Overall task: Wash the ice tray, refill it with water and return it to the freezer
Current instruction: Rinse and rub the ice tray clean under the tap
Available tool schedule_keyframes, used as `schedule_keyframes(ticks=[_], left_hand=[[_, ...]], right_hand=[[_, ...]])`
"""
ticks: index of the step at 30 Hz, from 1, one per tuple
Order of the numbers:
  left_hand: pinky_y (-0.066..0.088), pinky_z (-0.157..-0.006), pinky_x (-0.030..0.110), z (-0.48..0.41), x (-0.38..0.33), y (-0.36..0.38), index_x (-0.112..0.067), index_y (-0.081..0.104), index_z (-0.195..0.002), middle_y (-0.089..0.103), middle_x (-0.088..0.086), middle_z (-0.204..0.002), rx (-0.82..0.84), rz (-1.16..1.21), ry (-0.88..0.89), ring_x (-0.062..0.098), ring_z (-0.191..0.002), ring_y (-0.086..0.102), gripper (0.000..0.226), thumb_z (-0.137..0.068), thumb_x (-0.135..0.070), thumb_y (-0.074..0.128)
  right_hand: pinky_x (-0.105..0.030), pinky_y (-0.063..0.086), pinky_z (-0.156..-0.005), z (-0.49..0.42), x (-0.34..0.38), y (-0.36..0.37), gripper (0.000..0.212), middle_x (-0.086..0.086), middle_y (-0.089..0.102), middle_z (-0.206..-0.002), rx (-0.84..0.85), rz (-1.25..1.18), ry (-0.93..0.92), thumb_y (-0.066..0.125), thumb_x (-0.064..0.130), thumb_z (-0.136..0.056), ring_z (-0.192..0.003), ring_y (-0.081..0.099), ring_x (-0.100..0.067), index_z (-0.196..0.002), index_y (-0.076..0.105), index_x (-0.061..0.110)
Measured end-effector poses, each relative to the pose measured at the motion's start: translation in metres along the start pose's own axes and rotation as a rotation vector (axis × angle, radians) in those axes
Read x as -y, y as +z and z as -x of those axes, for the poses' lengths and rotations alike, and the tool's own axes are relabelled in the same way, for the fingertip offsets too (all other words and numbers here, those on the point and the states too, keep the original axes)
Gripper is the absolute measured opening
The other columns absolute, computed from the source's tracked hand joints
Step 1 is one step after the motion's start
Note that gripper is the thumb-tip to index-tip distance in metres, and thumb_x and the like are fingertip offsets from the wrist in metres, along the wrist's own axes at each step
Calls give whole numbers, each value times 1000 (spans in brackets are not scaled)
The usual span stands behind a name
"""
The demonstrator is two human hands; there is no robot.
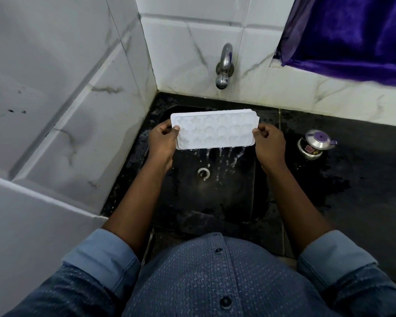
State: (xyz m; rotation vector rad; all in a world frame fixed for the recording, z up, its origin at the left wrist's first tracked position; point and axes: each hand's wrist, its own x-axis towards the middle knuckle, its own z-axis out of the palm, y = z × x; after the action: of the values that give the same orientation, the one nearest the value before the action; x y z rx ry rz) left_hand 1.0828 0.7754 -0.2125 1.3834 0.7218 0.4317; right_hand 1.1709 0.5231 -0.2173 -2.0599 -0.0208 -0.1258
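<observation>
fingers (175, 129) of both hands grip tilted ice tray (215, 130), water spilling.

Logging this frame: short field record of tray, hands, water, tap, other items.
tray: white ice tray, tilted over black sink
hands: left hand and right hand grip its short ends
water: streams spill off its near edge
tap: no flow visible
other: lidded steel pot on counter, right of sink

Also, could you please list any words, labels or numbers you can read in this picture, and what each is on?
No text is readable.
steel pot: a reddish label on its side, too small and blurred to read.
ice tray and tap: no markings visible.
</observation>
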Motion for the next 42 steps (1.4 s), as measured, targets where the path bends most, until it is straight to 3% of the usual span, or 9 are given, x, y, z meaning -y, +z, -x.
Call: schedule_keyframes(ticks=[6, 11, 14, 19, 23, 26, 29, 31, 42], left_hand=[[60, -79, 27, -2, 9, -5, -7, 78, -118, 79, 5, -103, -40, -75, 46, 12, -89, 74, 21, -98, -3, 70], [61, -85, 28, -2, 19, -10, -8, 79, -113, 80, -2, -99, -16, -80, 88, 12, -91, 75, 19, -97, -3, 72], [61, -86, 26, 0, 21, -12, -14, 79, -107, 80, -7, -95, -9, -48, 109, 8, -89, 74, 19, -95, 0, 72], [60, -97, 36, -1, 26, -16, -9, 79, -109, 80, 8, -104, -15, -15, 110, 18, -98, 75, 22, -91, 4, 76], [61, -94, 37, 0, 30, -21, -5, 79, -105, 80, 11, -105, -16, -35, 129, 23, -102, 76, 22, -86, 6, 79], [62, -93, 34, 2, 33, -23, -6, 77, -100, 80, 7, -104, -17, -33, 155, 18, -98, 76, 19, -84, 4, 83], [59, -90, 25, 3, 35, -25, -12, 75, -96, 78, 0, -101, -24, -32, 167, 9, -94, 74, 23, -85, 7, 81], [59, -88, 25, 2, 37, -26, -10, 76, -99, 78, 3, -102, -22, -38, 166, 10, -94, 74, 24, -85, 9, 79], [60, -94, 30, -2, 37, -26, -3, 76, -107, 78, 13, -111, -10, -22, 159, 18, -101, 75, 26, -87, 13, 73]], right_hand=[[-30, 45, -73, 1, -4, 3, 15, 1, 70, -86, -18, -59, 62, 63, 19, -97, -81, 65, -18, -102, 76, 16], [-27, 48, -71, 2, -8, 3, 13, 7, 74, -80, 21, -180, 99, 65, 13, -90, -75, 66, -7, -92, 76, 19], [-33, 52, -78, 0, -12, 2, 16, 7, 76, -82, 51, -275, 143, 67, 11, -82, -78, 68, -9, -85, 77, 24], [-23, 50, -72, 3, -7, 2, 31, 4, 75, -82, 43, -405, 170, 60, -6, -83, -79, 66, -10, -83, 76, 21], [-20, 51, -70, 3, -8, 2, 28, -7, 76, -99, 42, -445, 144, 57, -9, -89, -80, 68, -6, -95, 75, 12], [-19, 50, -67, 4, -14, 3, 36, -8, 76, -99, 68, -426, 105, 54, -12, -89, -77, 68, -6, -92, 72, 19], [-29, 58, -77, 3, -21, 5, 40, -9, 77, -101, 92, -409, 92, 55, -14, -87, -89, 72, -15, -94, 73, 21], [-33, 59, -84, 3, -24, 4, 38, -5, 77, -98, 89, -387, 100, 57, -14, -86, -90, 73, -15, -91, 73, 20], [-34, 56, -83, 1, -26, 4, 31, 4, 79, -90, 84, -326, 76, 63, -3, -84, -86, 72, -12, -85, 75, 26]])
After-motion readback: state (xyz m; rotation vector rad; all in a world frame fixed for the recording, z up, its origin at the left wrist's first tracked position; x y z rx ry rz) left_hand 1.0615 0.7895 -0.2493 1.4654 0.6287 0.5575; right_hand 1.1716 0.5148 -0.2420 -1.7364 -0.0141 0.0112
